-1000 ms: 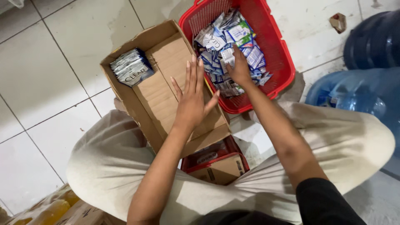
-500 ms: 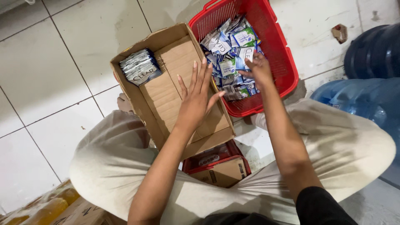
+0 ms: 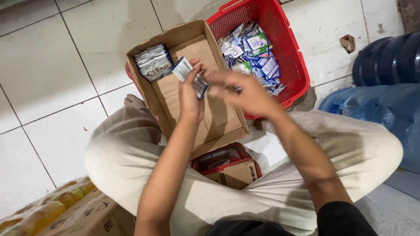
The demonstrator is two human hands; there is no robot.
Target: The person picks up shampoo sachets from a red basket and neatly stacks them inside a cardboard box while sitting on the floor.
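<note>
Left hand (image 3: 189, 98) gripping sachets (image 3: 189, 75), right hand (image 3: 245, 92) touching, above cardboard box (image 3: 218, 118)

Both hands (image 3: 218, 89) left box and basket, apparently holding sachets (image 3: 189, 75).

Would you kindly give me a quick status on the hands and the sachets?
Left hand gripping sachets over the cardboard box. Right hand alongside, blurred, grip unclear. Nothing blocking the box; red basket of loose sachets beside it.

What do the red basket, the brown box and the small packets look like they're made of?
Red basket: likely moulded plastic, given its fine mesh walls. Brown box: matte corrugated cardboard with folded flaps. Small packets: probably glossy plastic film, since they glint and crinkle.
</note>
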